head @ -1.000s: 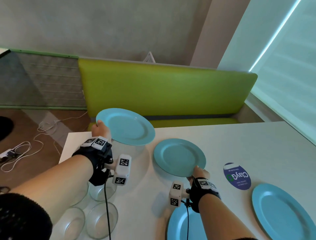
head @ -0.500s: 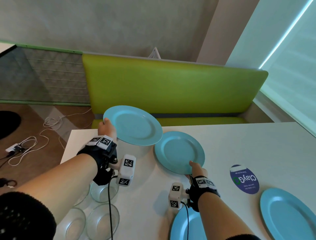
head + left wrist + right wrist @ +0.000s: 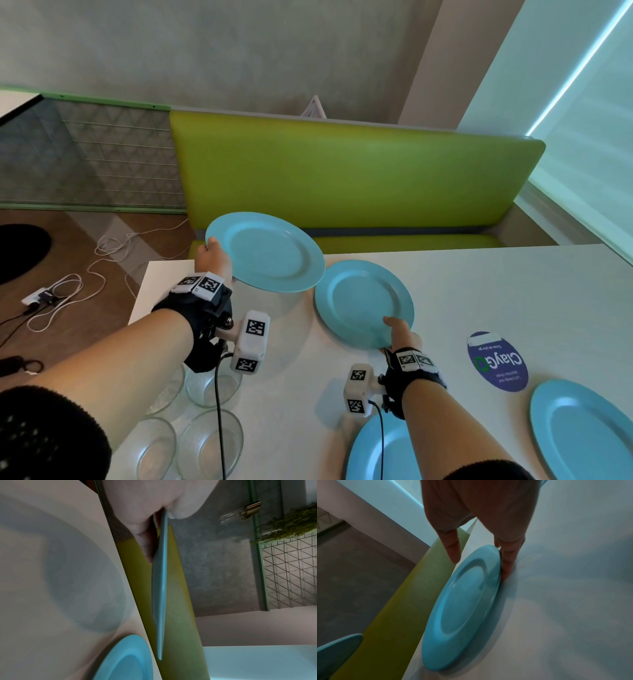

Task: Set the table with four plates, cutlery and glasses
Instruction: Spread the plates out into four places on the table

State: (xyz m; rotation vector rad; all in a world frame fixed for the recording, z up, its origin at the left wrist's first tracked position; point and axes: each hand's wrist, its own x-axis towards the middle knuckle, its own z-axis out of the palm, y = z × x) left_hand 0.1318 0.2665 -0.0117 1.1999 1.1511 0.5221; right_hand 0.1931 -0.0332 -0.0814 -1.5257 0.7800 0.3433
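Observation:
My left hand pinches the left rim of a blue plate and holds it level in the air over the table's far left corner. The left wrist view shows this plate edge-on, with the thumb on top and fingers beneath. A second blue plate lies low on the white table. My right hand holds its near rim. The right wrist view shows that hand's fingers under the rim of the plate and its thumb above.
Two more blue plates lie near me, one under my right forearm and one at the right. Several empty glasses stand at the near left. A round blue sticker is on the tabletop. A green bench runs behind the table.
My left hand has carried its plate a little to the right, nearer the second plate. My right hand keeps its hold on the near rim of the second plate.

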